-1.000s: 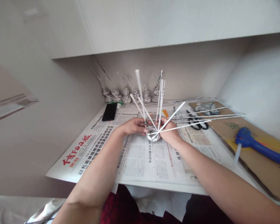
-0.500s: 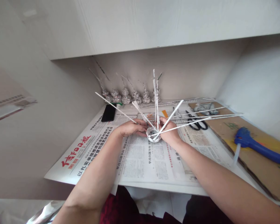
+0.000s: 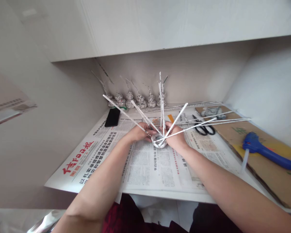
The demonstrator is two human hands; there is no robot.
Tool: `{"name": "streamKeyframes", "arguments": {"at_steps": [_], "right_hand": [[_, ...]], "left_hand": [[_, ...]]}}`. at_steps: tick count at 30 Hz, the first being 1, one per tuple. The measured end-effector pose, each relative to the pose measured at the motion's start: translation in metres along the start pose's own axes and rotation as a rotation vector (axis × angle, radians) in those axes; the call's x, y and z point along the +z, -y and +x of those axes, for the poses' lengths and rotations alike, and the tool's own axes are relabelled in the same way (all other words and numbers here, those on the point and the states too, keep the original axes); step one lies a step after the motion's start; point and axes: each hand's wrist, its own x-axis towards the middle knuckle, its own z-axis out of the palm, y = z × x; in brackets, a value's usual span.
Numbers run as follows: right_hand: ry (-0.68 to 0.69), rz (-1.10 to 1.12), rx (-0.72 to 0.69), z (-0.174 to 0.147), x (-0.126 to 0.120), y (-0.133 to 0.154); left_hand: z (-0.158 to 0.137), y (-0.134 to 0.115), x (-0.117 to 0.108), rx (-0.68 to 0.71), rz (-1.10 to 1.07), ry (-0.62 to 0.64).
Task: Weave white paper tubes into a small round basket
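Observation:
A small woven piece of rolled newspaper (image 3: pixel 159 143) is held between my two hands above the newspaper sheet (image 3: pixel 140 174). Several white paper sticks (image 3: pixel 176 119) fan out from it, up and to both sides. My left hand (image 3: pixel 143 132) closes on its left side, fingers bent around the base of a stick. On the right side, my right hand (image 3: pixel 174 134) grips the piece, its fingers partly hidden behind the sticks.
Several finished gourd-shaped woven pieces (image 3: pixel 141 101) line the back wall. A black phone (image 3: pixel 112 117) lies at left. Black scissors (image 3: pixel 203 126), long paper sticks (image 3: pixel 229 120) and a blue glue gun (image 3: pixel 264 150) on cardboard (image 3: pixel 264 181) are at right. A cabinet edge (image 3: pixel 160 49) overhangs.
The sticks on the left have shifted: one middle stick leans further left, and the leftmost one has swung slightly right. My left hand has moved a little at the woven piece.

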Motion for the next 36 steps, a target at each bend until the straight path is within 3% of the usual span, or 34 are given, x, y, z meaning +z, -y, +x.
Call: {"name": "streamKeyframes", "arguments": {"at_steps": [6, 13, 26, 33, 36], "right_hand": [[-0.014, 0.000, 0.040, 0.000, 0.002, 0.001], [-0.011, 0.024, 0.005, -0.004, 0.002, 0.007], [-0.089, 0.348, 0.036, 0.009, -0.005, 0.004], [-0.045, 0.217, 0.052, 0.004, -0.002, 0.006], [-0.012, 0.201, 0.107, 0.004, -0.002, 0.008]], "left_hand": [[0.005, 0.002, 0.009, 0.170, 0.171, -0.231], [0.008, 0.011, 0.013, 0.117, 0.237, -0.342], [0.005, 0.008, 0.006, 0.061, 0.121, -0.268], [0.004, 0.012, 0.005, 0.144, 0.123, -0.204], [0.003, 0.009, 0.006, 0.138, 0.186, -0.237]]}}
